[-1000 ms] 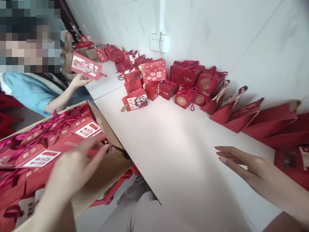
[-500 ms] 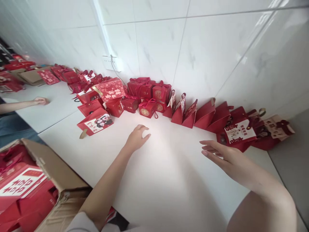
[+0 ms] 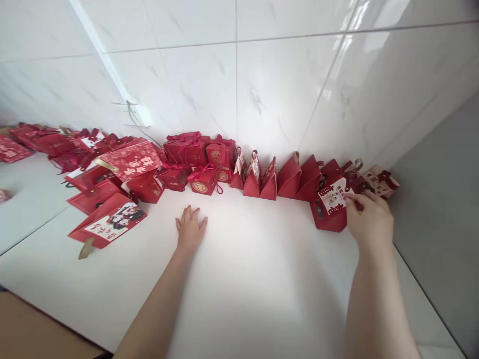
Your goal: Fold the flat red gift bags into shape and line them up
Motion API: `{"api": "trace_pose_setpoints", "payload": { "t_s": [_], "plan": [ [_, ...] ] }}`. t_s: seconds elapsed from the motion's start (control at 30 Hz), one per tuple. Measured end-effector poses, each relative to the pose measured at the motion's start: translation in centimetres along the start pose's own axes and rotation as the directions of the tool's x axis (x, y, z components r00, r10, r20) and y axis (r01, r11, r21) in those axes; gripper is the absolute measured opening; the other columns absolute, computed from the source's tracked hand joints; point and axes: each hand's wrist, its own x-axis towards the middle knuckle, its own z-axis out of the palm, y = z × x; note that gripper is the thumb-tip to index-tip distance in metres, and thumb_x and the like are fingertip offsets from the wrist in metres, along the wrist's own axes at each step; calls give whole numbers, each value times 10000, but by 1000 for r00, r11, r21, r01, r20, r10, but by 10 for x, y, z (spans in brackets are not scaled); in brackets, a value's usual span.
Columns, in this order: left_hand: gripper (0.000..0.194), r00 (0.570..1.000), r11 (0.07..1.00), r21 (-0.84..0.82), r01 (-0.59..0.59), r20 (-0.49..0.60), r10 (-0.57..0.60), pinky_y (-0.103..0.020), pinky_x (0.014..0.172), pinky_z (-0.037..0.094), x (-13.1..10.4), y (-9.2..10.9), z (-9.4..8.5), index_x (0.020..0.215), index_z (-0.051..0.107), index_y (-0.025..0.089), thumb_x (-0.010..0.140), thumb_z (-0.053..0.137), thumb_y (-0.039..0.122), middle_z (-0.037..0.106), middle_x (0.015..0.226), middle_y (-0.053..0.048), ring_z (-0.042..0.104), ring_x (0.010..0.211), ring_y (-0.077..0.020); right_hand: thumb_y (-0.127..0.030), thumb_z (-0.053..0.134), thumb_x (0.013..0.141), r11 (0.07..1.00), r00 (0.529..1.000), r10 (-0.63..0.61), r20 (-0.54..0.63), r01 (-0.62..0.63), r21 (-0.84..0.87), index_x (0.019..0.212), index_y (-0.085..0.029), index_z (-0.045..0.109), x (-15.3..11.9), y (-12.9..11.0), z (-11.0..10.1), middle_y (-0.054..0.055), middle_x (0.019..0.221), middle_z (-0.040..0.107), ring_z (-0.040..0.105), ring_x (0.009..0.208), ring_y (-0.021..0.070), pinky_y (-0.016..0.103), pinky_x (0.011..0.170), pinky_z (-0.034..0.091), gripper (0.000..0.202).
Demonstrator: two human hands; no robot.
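Observation:
My left hand (image 3: 190,230) lies on the white table with its fingers spread and nothing in them. Beyond its fingertips stands a small red gift box (image 3: 202,180) with a gold emblem and a ribbon bow. At the right end of the row, my right hand (image 3: 370,219) pinches the edge of a red gift box (image 3: 329,219) with a white printed label. This box leans back against its neighbours. My hand partly covers a beige-fronted box (image 3: 378,179) with a dark red bow behind it.
Several red triangular boxes (image 3: 288,177) line the wall (image 3: 277,89). To the left, a red box with a photo print (image 3: 112,227) lies tilted beside more stacked boxes. A cardboard box (image 3: 41,329) sits at the lower left, and another person's hand (image 3: 4,195) shows at the left edge.
My right hand has reached forward and right and closed on the labelled gift box. My left hand has lowered flat onto the table. The view has swung to the right.

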Motion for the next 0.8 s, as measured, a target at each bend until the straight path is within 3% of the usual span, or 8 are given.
{"api": "trace_pose_setpoints", "payload": {
  "t_s": [0.13, 0.3, 0.4, 0.47, 0.57, 0.67, 0.73, 0.8],
  "plan": [
    [492, 999, 999, -17, -41, -29, 41, -643, 1191, 167, 4, -1, 2, 1369, 527, 165, 973, 400, 428, 297, 1586, -183, 247, 1492, -341, -284, 457, 905, 988, 978, 136, 158, -122, -97, 1130, -157, 734, 4, 7, -1, 161, 1055, 725, 677, 975, 329, 457, 859, 512, 378],
    [432, 982, 977, -139, -162, -120, 145, -608, 1196, 210, 1, 9, 0, 1290, 573, 170, 965, 441, 422, 394, 1512, -177, 342, 1439, -332, -259, 473, 893, 981, 930, 188, 316, -160, -113, 1090, -275, 762, -4, -20, -37, 103, 954, 757, 684, 860, 332, 404, 655, 506, 350],
    [412, 959, 920, -277, -277, -144, 245, -568, 1215, 203, -7, 24, -4, 1295, 560, 212, 969, 456, 441, 431, 1483, -140, 386, 1412, -304, -260, 527, 898, 984, 910, -17, 414, -59, 170, 1008, -291, 774, -13, -45, -47, 44, 1075, 757, 697, 950, 296, 398, 758, 541, 272],
    [446, 927, 824, -428, -371, -111, 359, -534, 1217, 228, -15, 35, -5, 1358, 505, 239, 973, 453, 459, 426, 1492, -123, 381, 1420, -287, -285, 561, 913, 905, 862, -216, 458, 0, 426, 997, -284, 767, -19, -63, -44, 22, 1180, 729, 682, 1058, 278, 394, 871, 546, 222],
    [659, 815, 585, -668, -460, -55, 577, -515, 1217, 243, -27, 46, -7, 1512, 312, 251, 944, 482, 539, 342, 1562, -130, 296, 1471, -306, -319, 541, 957, 724, 818, -411, 403, 24, 689, 1091, -271, 722, -26, -87, -34, 31, 1260, 689, 664, 1112, 248, 387, 902, 557, 230],
    [923, 735, 473, -781, -409, 25, 677, -529, 1208, 262, -35, 51, -11, 1562, 200, 265, 824, 662, 572, 252, 1611, -138, 266, 1480, -356, -345, 594, 942, 679, 802, -488, 345, 100, 727, 1153, -293, 683, -31, -98, -28, 28, 1346, 626, 601, 1216, 241, 411, 988, 520, 235],
    [991, 719, 471, -822, -318, 115, 686, -514, 1172, 338, -38, 54, -13, 1563, 196, 286, 771, 757, 486, 277, 1605, -139, 328, 1452, -360, -374, 687, 877, 715, 724, -526, 447, 91, 693, 1270, -321, 618, -34, -96, -26, 34, 1386, 591, 588, 1235, 250, 425, 1006, 512, 402],
    [936, 699, 469, -854, -226, 194, 689, -490, 1104, 431, -39, 56, -15, 1536, 280, 283, 759, 787, 405, 392, 1544, -146, 443, 1381, -354, -379, 792, 767, 791, 573, -521, 632, 47, 609, 1381, -333, 532, -37, -90, -25, 64, 1370, 602, 627, 1177, 281, 426, 927, 556, 669]
  ]
}}
